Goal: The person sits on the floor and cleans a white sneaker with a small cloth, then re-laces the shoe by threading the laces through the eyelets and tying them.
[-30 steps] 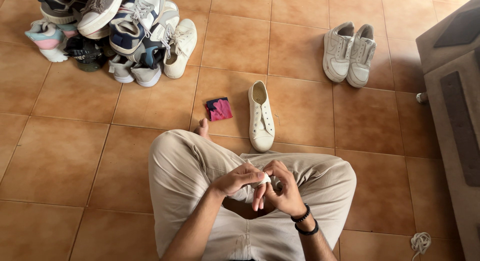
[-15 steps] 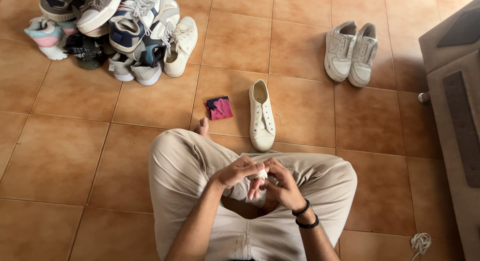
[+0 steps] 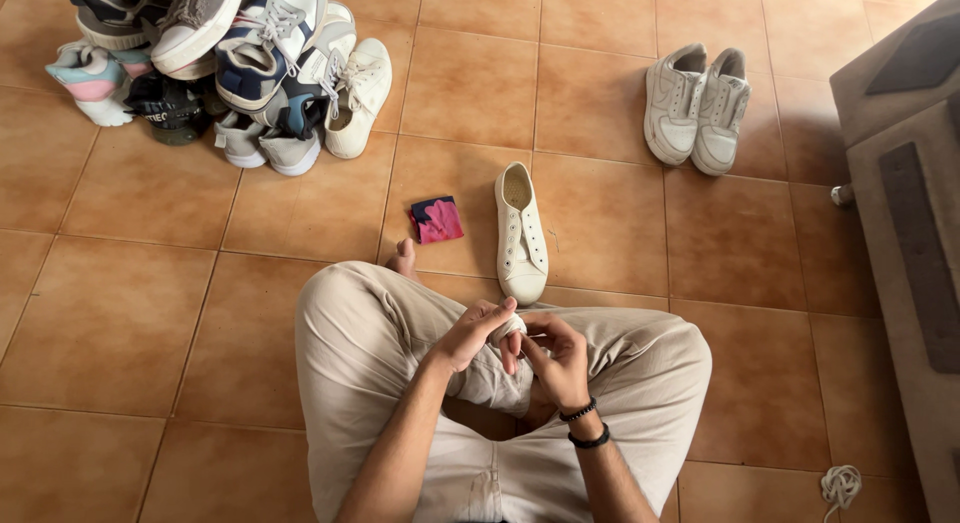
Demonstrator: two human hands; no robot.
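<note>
both hands, left (image 3: 478, 335) and right (image 3: 553, 355), met over the lap just below the shoe (image 3: 521, 233), pinching 1 small white wad (image 3: 509, 329), best kept tight between fingertips.

Bright, even daylight falling across orange floor tiles (image 3: 130, 313); soft short shadows lying under shoe pile (image 3: 215, 68) and white shoe (image 3: 521, 233). Staying sharp throughout, no glare; bending slightly at wide-angle edges.
</note>
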